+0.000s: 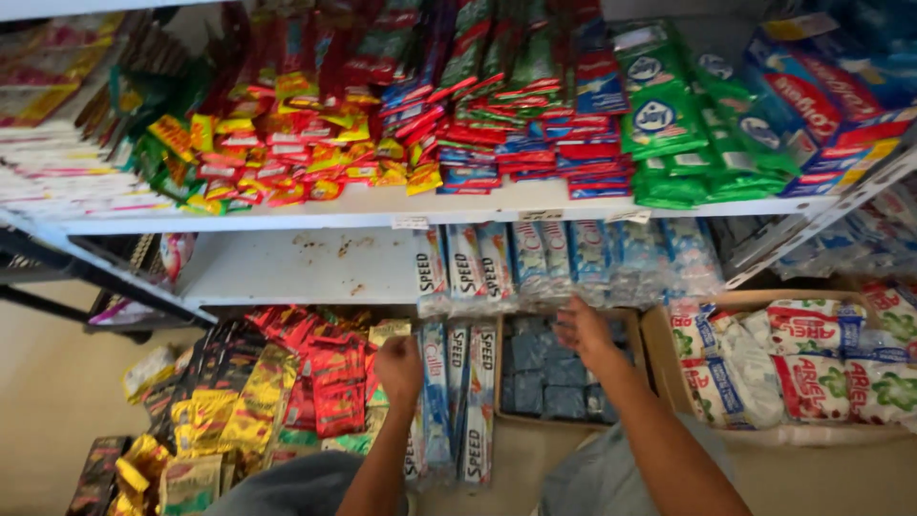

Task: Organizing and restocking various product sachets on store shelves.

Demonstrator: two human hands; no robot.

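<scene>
Far left, upper shelf (315,208) carries stacked flat packets, then red and yellow sachet strips (277,153), red and blue packs mid-shelf, green packs (669,143) and red-blue cartons (812,96) at right. Lower shelf (287,272) is bare on its left part with a few brown crumbs; from its middle rightward lies a row of clear blue-white packets (564,263). Below on the floor level, gold and red foil sachets (258,392) piled at left. Left hand (399,368) sits next, fingers curled down, closed on the top of long blue-white packet strips (458,401) that hang or lie just right of the foil pile; exact grip hidden by the knuckles. Right hand (583,330) is just right of that, fingers bent and loose, at the front edge of the lower shelf packets and above a cardboard box (506,416) of dark blue packs; cannot tell if it grips anything. Further right, a second cardboard box (659,354) holds white, green and red detergent bags (812,363). Both forearms come up from the bottom edge, grey trousers under them.
</scene>
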